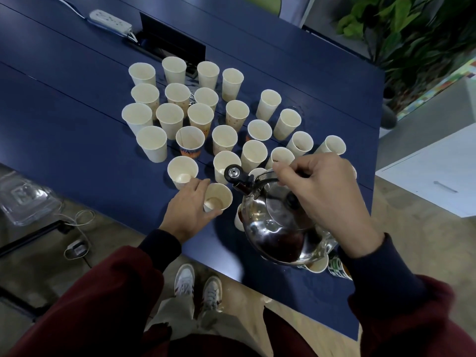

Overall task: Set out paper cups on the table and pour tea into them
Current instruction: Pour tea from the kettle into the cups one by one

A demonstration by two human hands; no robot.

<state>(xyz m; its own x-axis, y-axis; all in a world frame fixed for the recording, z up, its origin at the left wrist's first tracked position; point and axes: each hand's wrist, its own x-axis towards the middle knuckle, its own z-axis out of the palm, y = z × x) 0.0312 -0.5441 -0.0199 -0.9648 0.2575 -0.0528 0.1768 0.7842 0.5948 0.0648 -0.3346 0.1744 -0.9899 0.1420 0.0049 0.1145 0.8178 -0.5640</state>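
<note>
Several white paper cups [195,117] stand in loose rows on the dark blue table [77,119]. My left hand [189,210] holds one cup [217,199] near the table's front edge; a little tea shows at its bottom. My right hand [327,189] grips the handle of a shiny steel kettle [278,228], which hangs just right of that cup with its dark spout cap [233,173] above the cup's rim. The kettle hides parts of a few cups beneath and behind it.
A white power strip [110,21] and an open cable hatch [172,39] lie at the table's far side. Clear plastic packaging [23,199] and a charger cable [77,243] sit on the floor to the left. Potted plants [412,29] and a white cabinet [435,176] stand to the right.
</note>
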